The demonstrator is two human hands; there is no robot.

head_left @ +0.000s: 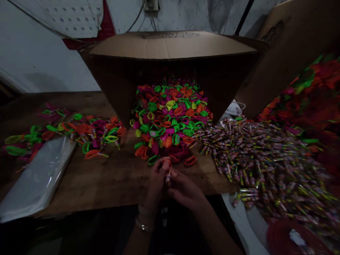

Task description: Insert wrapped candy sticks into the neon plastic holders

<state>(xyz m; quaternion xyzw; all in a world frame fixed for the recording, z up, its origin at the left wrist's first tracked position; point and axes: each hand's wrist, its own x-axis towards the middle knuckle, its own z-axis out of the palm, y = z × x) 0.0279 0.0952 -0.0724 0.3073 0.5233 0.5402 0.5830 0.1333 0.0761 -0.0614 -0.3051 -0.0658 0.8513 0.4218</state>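
My left hand (pixel 157 179) and my right hand (pixel 183 189) meet at the front edge of the wooden table (pixel 106 180). Their fingers are pinched together around a small wrapped candy stick (pixel 168 173) and an orange plastic piece, held between both hands. Just beyond them lies a heap of bright plastic rings (pixel 170 117) in green, orange, pink and yellow, spilling out of a tipped cardboard box (pixel 170 53). A big pile of wrapped candy sticks (pixel 260 156) spreads to the right of my hands.
A stack of clear plastic bags (pixel 37 177) lies at the left front. Behind it sits a smaller pile of rings with sticks attached (pixel 87 136). More coloured rings fill the far right (pixel 308 95). A second cardboard flap leans at the upper right.
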